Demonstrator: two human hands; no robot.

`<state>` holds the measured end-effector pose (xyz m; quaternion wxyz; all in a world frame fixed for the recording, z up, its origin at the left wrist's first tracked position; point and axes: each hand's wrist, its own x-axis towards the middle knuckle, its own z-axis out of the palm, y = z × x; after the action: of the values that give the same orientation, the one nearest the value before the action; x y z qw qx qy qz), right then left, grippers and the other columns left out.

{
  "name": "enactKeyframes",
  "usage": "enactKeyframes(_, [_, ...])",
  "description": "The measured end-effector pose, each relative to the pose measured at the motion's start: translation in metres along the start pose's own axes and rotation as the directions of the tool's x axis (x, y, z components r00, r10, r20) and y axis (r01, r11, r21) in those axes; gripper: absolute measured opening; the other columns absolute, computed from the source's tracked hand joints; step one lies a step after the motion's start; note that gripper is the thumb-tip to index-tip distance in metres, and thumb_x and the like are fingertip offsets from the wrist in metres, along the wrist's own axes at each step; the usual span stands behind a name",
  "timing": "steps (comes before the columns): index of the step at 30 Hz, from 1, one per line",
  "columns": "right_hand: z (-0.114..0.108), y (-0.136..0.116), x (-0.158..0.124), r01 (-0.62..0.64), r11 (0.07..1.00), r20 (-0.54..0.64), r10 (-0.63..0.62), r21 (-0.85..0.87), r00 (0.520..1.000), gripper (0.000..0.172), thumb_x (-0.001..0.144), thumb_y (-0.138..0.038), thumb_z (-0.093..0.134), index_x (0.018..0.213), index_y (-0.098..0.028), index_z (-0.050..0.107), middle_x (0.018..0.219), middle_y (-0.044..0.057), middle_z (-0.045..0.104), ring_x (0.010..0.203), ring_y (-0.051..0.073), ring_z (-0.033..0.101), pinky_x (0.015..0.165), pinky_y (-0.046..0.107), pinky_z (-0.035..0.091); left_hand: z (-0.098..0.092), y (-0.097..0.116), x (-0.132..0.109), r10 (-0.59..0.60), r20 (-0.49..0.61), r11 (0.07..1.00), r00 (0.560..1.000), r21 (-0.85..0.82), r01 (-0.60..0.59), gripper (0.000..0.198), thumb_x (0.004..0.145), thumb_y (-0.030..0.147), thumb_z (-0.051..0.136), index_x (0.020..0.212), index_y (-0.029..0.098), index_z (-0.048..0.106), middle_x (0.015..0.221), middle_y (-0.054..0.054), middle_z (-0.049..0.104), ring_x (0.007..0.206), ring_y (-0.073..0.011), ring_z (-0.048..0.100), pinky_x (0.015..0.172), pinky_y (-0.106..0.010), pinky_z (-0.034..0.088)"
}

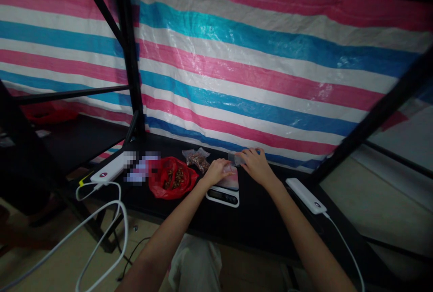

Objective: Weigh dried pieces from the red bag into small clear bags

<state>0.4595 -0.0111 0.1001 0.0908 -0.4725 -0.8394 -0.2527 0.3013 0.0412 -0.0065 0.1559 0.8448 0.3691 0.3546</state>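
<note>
**Two hands working over a white kitchen scale on a black bench**

The person's left hand (217,171) is curving over a flat pinkish packet (228,180) lying on the white digital kitchen scale (222,197), its fingers loosely bent; whether it is gripping the packet or only resting there, I cannot tell. The right hand (257,166) is reaching in from the other side, with its fingers closing on a small clear plastic packet (236,159) just above the scale, seemingly grasping its edge.

Beside the scale, a crumpled red plastic bag (172,178) is lying open, with small brown pieces (174,179) heaped inside. Just behind it, a clear plastic bag of similar brown pieces (198,159) is sitting near the left hand. So far, as the bench shows, some pieces are bagged while others are lying loose in the red bag.

A white power bank (111,167) with a white cable (101,220) is lying at the left end of the black bench (260,215), and another white power bank (306,196) is lying to the right. A blurred patch (142,167) is hiding whatever lies beside the first. A pink, white and blue striped tarpaulin (237,62) is hanging behind.
</note>
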Motion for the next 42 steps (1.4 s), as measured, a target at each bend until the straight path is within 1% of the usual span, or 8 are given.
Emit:
enactKeyframes(5, [0.013, 0.001, -0.022, -0.096, 0.977, 0.005, 0.097, 0.191, 0.995, 0.029, 0.079, -0.023, 0.052, 0.108, -0.026, 0.053, 0.106, 0.005, 0.060, 0.099, 0.024, 0.048, 0.087, 0.042, 0.024, -0.009, -0.003, -0.017, 0.041, 0.051, 0.989, 0.998, 0.137, -0.048, 0.060, 0.074, 0.045, 0.057, 0.126, 0.019, 0.038, 0.125, -0.011, 0.045, 0.116, -0.0242, 0.039, 0.097, -0.039, 0.030])
enactKeyframes(9, [0.039, 0.003, -0.047, -0.255, 0.869, 0.051, 0.258, 0.424, 0.965, 0.031, 0.078, -0.032, 0.053, 0.109, -0.028, 0.051, 0.106, 0.003, 0.061, 0.096, 0.022, 0.054, 0.085, 0.042, 0.030, -0.046, -0.020, -0.048, -0.010, 0.085, 0.979, 0.996, 0.201, -0.007, 0.034, 0.078, 0.029, 0.057, 0.109, 0.020, 0.048, 0.110, -0.007, 0.052, 0.107, -0.0225, 0.044, 0.091, -0.036, 0.032])
enactKeyframes(16, [0.135, 0.015, -0.082, -0.474, 0.478, 0.117, 0.602, 0.740, 0.790, 0.040, 0.074, -0.041, 0.053, 0.109, -0.025, 0.045, 0.102, 0.002, 0.064, 0.090, 0.019, 0.060, 0.083, 0.038, 0.040, -0.089, -0.056, -0.097, -0.106, 0.294, 0.964, 0.950, 0.265, 0.026, 0.020, 0.073, 0.019, 0.063, 0.091, 0.021, 0.055, 0.099, -0.003, 0.056, 0.096, -0.0195, 0.050, 0.082, -0.029, 0.034])
enactKeyframes(21, [0.169, 0.005, -0.098, -0.617, 0.443, 0.216, 0.671, 0.650, 0.710, 0.037, 0.073, -0.036, 0.052, 0.107, -0.025, 0.045, 0.106, 0.002, 0.063, 0.103, 0.022, 0.055, 0.085, 0.042, 0.037, -0.088, -0.061, -0.097, -0.142, 0.298, 0.942, 0.944, 0.333, 0.036, 0.019, 0.075, 0.024, 0.061, 0.093, 0.021, 0.058, 0.097, -0.004, 0.057, 0.094, -0.0208, 0.050, 0.080, -0.031, 0.033])
enactKeyframes(29, [0.161, -0.005, -0.102, -0.667, 0.537, 0.229, 0.664, 0.518, 0.712, 0.047, 0.075, -0.035, 0.050, 0.119, -0.024, 0.040, 0.114, 0.005, 0.058, 0.109, 0.025, 0.049, 0.089, 0.044, 0.031, -0.078, -0.068, -0.091, -0.114, 0.290, 0.946, 0.950, 0.323, 0.015, 0.008, 0.077, 0.026, 0.059, 0.076, 0.018, 0.061, 0.086, -0.003, 0.060, 0.091, -0.0193, 0.051, 0.078, -0.030, 0.030])
enactKeyframes(34, [0.123, -0.025, -0.091, -0.557, 0.597, -0.035, 0.699, 0.578, 0.714, 0.042, 0.080, -0.035, 0.044, 0.119, -0.020, 0.043, 0.115, 0.009, 0.055, 0.104, 0.023, 0.051, 0.085, 0.040, 0.035, -0.080, -0.056, -0.087, -0.100, 0.178, 0.983, 0.979, 0.171, 0.069, 0.013, 0.077, 0.031, 0.059, 0.075, 0.019, 0.064, 0.084, -0.002, 0.062, 0.087, -0.0179, 0.053, 0.078, -0.030, 0.032])
enactKeyframes(39, [0.061, -0.071, -0.058, -0.204, 0.747, -0.165, 0.387, 0.633, 0.907, 0.021, 0.084, -0.030, 0.047, 0.100, -0.024, 0.059, 0.102, 0.004, 0.062, 0.097, 0.019, 0.053, 0.083, 0.032, 0.035, -0.068, -0.020, -0.067, -0.057, -0.043, 0.972, 0.997, -0.230, 0.046, 0.018, 0.074, 0.035, 0.062, 0.073, 0.017, 0.066, 0.079, -0.003, 0.065, 0.080, -0.0154, 0.056, 0.077, -0.027, 0.038])
enactKeyframes(42, [0.045, -0.086, -0.039, -0.156, 0.700, -0.137, 0.344, 0.697, 0.929, 0.016, 0.082, -0.030, 0.051, 0.093, -0.026, 0.063, 0.093, 0.002, 0.065, 0.090, 0.018, 0.057, 0.077, 0.030, 0.037, -0.054, 0.001, -0.054, -0.060, -0.134, 0.930, 0.989, -0.368, 0.007, 0.018, 0.073, 0.035, 0.063, 0.072, 0.017, 0.067, 0.076, -0.003, 0.065, 0.079, -0.0159, 0.057, 0.076, -0.027, 0.040])
